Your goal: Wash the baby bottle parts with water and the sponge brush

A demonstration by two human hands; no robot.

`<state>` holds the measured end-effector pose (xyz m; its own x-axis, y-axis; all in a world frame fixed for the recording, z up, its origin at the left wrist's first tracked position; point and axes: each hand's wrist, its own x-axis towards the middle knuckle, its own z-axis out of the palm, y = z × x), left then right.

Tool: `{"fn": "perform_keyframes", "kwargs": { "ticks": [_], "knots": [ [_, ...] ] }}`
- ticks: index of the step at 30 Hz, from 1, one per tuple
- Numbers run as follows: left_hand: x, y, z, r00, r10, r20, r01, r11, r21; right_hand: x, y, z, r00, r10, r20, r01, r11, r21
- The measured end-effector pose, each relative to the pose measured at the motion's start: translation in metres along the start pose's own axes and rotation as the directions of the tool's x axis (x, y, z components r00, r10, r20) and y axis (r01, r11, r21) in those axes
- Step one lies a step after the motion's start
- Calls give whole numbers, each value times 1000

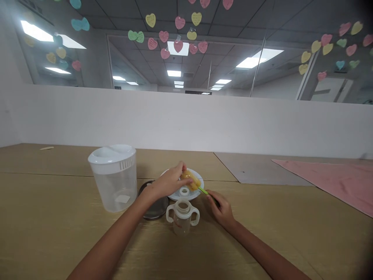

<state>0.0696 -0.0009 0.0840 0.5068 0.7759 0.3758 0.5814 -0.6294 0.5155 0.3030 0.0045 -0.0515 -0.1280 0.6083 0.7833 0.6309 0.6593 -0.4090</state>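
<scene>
A white plate [199,175] holds glossy yellow pieces [194,184] whose kind I cannot make out. My left hand [175,179] reaches over the plate from the left, its fingers closed on the yellow stuff. From the right, my right hand [222,210] grips a slim green tool [203,190] with a dark handle part. The tool's far end meets the yellow pieces. Directly in front of the plate stands a clear two-handled baby bottle [182,223], upright and without a lid. A small white ring [184,191] shows between bottle and plate.
Left of the plate is a dark round metal lid or dish [155,210], partly behind my left forearm. A clear plastic bucket with a white lid [115,182] stands farther left. A pink cloth [329,179] lies at right; a white wall [186,120] rises behind the table.
</scene>
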Motion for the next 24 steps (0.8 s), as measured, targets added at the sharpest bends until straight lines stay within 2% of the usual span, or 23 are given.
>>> {"fn": "perform_keyframes", "kwargs": {
  "ticks": [5,8,11,13,14,17,19,24],
  "knots": [
    [4,1,-3,982,176,-62,-174,984,31,4,-3,0,995,81,50,-81,997,10],
    [3,1,-15,982,153,-110,-138,981,134,7,1,1,985,171,7,-171,985,36],
    [-5,-2,-33,994,9,-106,21,961,276,8,8,2,937,321,-136,-312,946,86],
    [-12,-6,-45,987,-160,-24,157,908,388,9,10,3,910,377,-173,-358,925,130],
    [-15,-8,-50,964,-264,35,221,865,451,9,11,3,909,382,-166,-360,921,149],
    [-17,-19,-58,838,-520,162,333,724,603,10,8,3,926,362,-111,-340,923,179],
    [-15,-29,-58,789,-588,176,364,679,637,10,7,3,929,357,-96,-336,924,185],
    [-3,-57,-43,742,-636,211,391,667,635,11,9,3,914,384,-128,-357,914,193]
  ]
}}
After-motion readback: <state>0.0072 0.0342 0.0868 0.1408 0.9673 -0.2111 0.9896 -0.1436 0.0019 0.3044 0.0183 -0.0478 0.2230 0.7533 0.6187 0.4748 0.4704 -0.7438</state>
